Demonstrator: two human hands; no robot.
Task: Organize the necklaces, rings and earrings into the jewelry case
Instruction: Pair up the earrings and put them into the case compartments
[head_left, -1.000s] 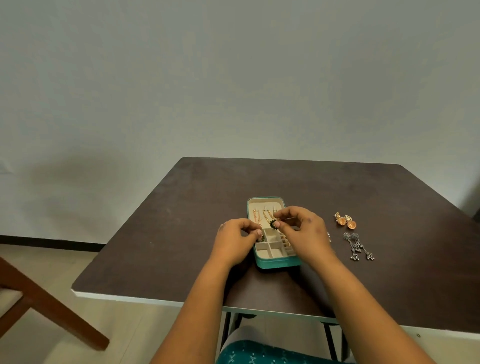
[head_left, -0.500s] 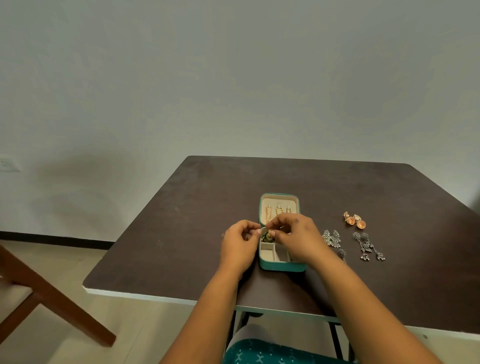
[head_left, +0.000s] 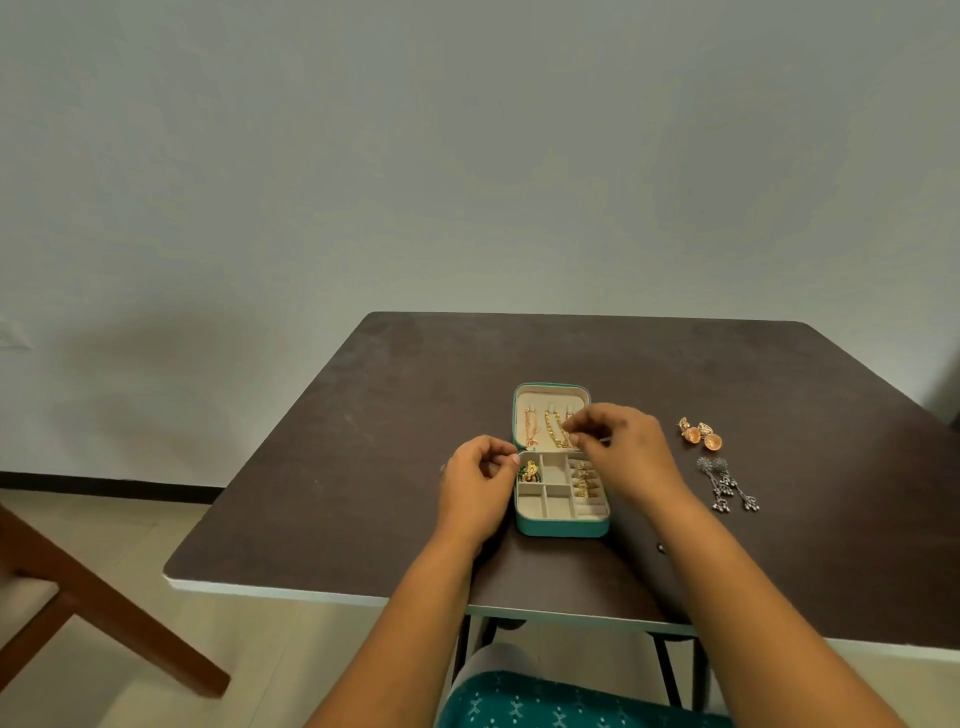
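Note:
The teal jewelry case (head_left: 563, 526) lies open on the dark table (head_left: 363, 467). Gold necklaces (head_left: 553, 428) hang in its lid. Gold rings (head_left: 584, 480) fill the right-hand slots. A green and gold earring (head_left: 530, 472) lies in the top left compartment. My left hand (head_left: 480, 483) is at the case's left rim, thumb and forefinger tips together with nothing seen between them. My right hand (head_left: 626, 449) hovers over the hinge, its curled fingertips at a gold chain; whether they pinch it is hidden. Orange earrings (head_left: 700, 434) and silver dangling earrings (head_left: 727, 486) lie to the right.
The table's white front edge (head_left: 311, 592) runs just below my forearms. A wooden chair leg (head_left: 104, 613) stands on the floor at the left. Teal patterned cloth (head_left: 545, 701) covers my lap under the table.
The green and gold earring that both hands held has gone down into the top left compartment. My right hand has moved up towards the lid and my left hand has drawn back to the rim.

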